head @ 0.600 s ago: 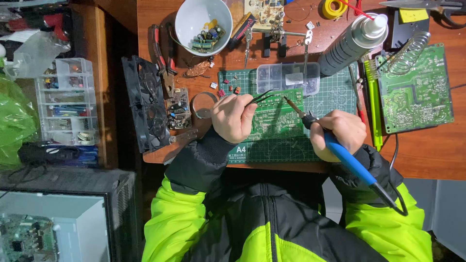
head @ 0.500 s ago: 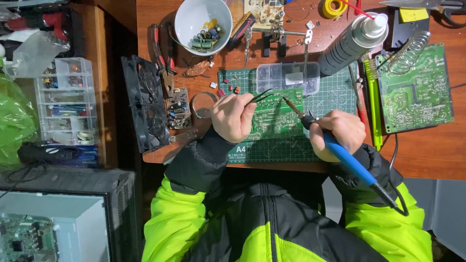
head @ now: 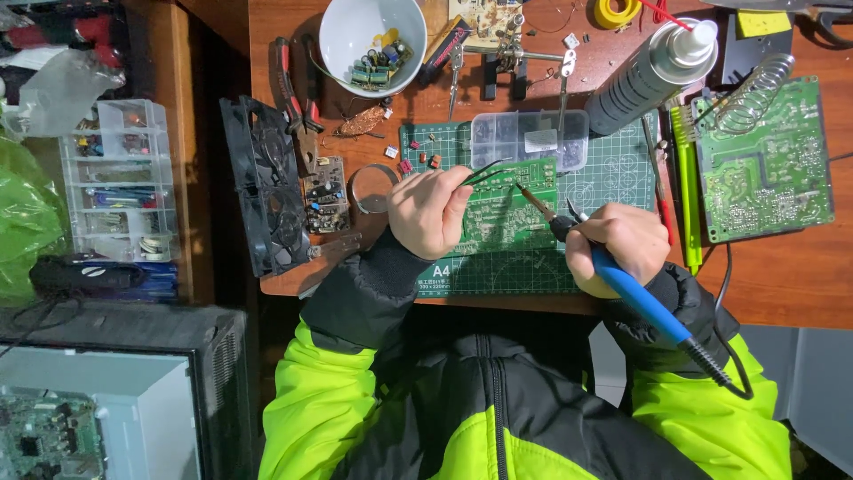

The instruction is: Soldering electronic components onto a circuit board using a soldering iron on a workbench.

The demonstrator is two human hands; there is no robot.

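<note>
A small green circuit board (head: 511, 213) lies on a green cutting mat (head: 613, 182) at the desk's front edge. My left hand (head: 429, 212) rests on the board's left side and grips black tweezers (head: 484, 171) whose tips point right over the board. My right hand (head: 617, 247) holds a blue-handled soldering iron (head: 622, 283). Its metal tip angles up and left, ending just above the board near the tweezers. The iron's black cable runs off past my right sleeve.
Behind the board sit a clear compartment box (head: 530, 140), a grey spray can (head: 649, 76), a white bowl of parts (head: 371, 43) and a helping-hands stand (head: 511, 62). A larger green board (head: 764, 173) lies right. Black fans (head: 265, 196), red pliers (head: 293, 98) and a plastic drawer unit (head: 120, 178) stand left.
Both hands stay on the board. The soldering iron tip and the tweezers hold almost the same place, with only a slight shift.
</note>
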